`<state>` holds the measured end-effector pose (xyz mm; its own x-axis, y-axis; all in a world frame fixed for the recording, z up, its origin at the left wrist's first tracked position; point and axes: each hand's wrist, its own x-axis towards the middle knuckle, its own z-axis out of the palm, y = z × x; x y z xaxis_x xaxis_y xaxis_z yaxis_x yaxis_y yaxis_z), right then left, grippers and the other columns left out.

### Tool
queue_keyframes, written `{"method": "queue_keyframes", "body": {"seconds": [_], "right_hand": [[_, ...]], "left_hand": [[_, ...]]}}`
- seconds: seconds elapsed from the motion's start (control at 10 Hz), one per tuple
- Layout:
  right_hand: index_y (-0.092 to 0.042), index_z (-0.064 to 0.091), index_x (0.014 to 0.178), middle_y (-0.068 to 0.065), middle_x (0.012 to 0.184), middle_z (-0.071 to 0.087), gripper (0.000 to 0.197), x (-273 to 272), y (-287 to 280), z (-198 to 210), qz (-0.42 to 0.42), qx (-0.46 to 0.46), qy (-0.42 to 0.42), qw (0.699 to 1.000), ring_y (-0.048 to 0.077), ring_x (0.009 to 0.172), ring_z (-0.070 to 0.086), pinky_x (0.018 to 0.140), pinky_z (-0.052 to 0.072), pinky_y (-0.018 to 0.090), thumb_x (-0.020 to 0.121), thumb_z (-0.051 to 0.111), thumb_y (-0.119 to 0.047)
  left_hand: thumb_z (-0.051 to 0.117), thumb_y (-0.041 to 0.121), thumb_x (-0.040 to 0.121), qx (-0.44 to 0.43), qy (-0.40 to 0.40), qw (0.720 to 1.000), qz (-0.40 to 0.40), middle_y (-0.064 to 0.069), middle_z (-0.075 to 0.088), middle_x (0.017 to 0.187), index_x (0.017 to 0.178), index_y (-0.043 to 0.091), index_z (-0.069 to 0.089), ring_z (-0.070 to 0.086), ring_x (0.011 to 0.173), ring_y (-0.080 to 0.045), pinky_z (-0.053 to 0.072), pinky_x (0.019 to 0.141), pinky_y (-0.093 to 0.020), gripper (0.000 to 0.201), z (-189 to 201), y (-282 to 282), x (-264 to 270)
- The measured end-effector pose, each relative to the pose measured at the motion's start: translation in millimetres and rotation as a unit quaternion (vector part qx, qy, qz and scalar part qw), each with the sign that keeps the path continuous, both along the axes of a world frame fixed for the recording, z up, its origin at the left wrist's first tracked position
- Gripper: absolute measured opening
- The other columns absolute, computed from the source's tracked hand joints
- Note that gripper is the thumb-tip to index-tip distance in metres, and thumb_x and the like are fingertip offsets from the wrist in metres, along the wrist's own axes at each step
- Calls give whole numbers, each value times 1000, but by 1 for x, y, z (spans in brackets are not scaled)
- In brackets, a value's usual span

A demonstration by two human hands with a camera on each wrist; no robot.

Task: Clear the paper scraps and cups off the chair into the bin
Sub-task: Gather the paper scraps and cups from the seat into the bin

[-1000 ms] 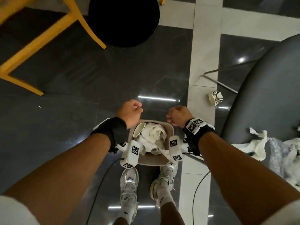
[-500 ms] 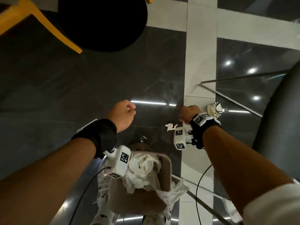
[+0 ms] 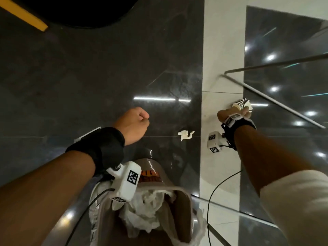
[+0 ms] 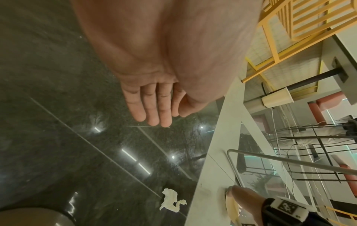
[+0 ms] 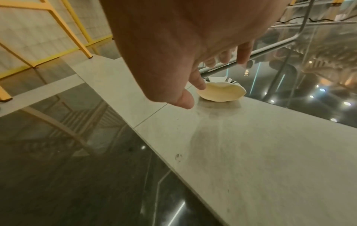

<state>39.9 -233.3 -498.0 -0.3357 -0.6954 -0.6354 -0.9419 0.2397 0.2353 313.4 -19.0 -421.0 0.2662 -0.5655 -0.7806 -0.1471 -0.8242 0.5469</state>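
Your right hand is down at the crushed striped cup, which lies on its side on the pale floor strip, just short of the chair's metal leg rail. In the right wrist view the cup's flattened mouth faces back toward your wrist, so its long axis runs away from you toward the rail, striped base at the far end. Your fingers are spread loosely above and beyond the cup, and your thumb hangs just beside its rim; whether any finger actually touches the cup cannot be told, and nothing is gripped.

Your left hand hovers over the dark tile on the other side of the strip from the cup. From the head view it reads as a fist, but the left wrist view shows the fingers lying together and only lightly bent, holding nothing.

A small paper scrap lies on the dark tile between your two hands, near the strip's edge. The bin stands nearer you than the cup, close below your left wrist, with crumpled paper heaped inside
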Motion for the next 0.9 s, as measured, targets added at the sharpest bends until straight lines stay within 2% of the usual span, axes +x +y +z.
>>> {"method": "queue_keyframes", "body": {"seconds": [0.1,0.2,0.3,0.4,0.5,0.6,0.7,0.8,0.9], "right_hand": [[-15,-13,156,14,165,-16,88,-11,-12,-14,2,-13,9,1000,33,153,-11,124,-3,45,94,46,-33],[-5,-3,156,14,166,0,84,-10,-24,-21,-50,-11,-17,999,33,153,1,125,8,44,94,47,-32],[2,24,151,16,158,26,84,-13,-30,-33,-100,9,-89,991,37,147,24,120,24,48,83,65,-26],[-1,34,147,21,153,30,74,2,-10,-38,-47,-50,-62,996,40,140,32,114,32,50,84,64,-26],[1,31,147,21,152,32,75,43,47,-17,-8,-69,-122,990,39,134,41,108,38,45,86,66,-27],[-5,20,152,12,162,9,98,57,92,-23,26,-15,-171,985,37,137,42,115,37,41,79,78,-35],[-10,25,148,6,163,0,105,61,128,-40,53,-47,-200,977,37,136,42,113,40,41,67,87,-33],[-5,29,148,10,162,8,89,57,137,-52,80,-58,-202,974,37,131,48,106,45,38,76,81,-15],[-2,39,144,16,150,33,69,53,128,-58,104,-107,-201,968,37,120,55,86,43,33,81,67,-6]], "left_hand": [[56,16,96,-4,-1,1000,-10,-4,69,109,119,18,62,66,103,-19,47,76,-23,24,-9,-6,-1],[56,17,95,0,-5,1000,-10,-2,70,107,117,20,63,66,103,-19,50,84,-29,23,-18,-8,0],[55,18,96,5,-3,1000,-15,-1,70,107,117,21,62,66,103,-18,50,90,-32,23,-20,-7,1],[54,18,96,9,-5,1000,-14,-1,70,110,120,21,61,65,105,-18,50,96,-35,24,-20,-6,5],[57,20,95,19,-8,1000,10,-3,71,110,118,20,63,66,107,-21,51,102,-41,24,-18,-2,2],[58,20,94,16,-1,1000,17,-6,71,112,117,18,64,67,107,-22,51,102,-40,24,-16,-7,-4],[60,21,91,18,-2,1000,6,-6,71,112,110,21,64,68,108,-24,51,102,-41,19,-22,-6,-5],[60,20,90,18,-10,1000,16,-8,71,113,105,21,65,68,109,-25,52,102,-42,15,-29,-4,-6],[59,15,91,13,-15,1000,12,-13,73,109,97,19,66,69,105,-27,54,99,-41,10,-32,-3,-5]]}}
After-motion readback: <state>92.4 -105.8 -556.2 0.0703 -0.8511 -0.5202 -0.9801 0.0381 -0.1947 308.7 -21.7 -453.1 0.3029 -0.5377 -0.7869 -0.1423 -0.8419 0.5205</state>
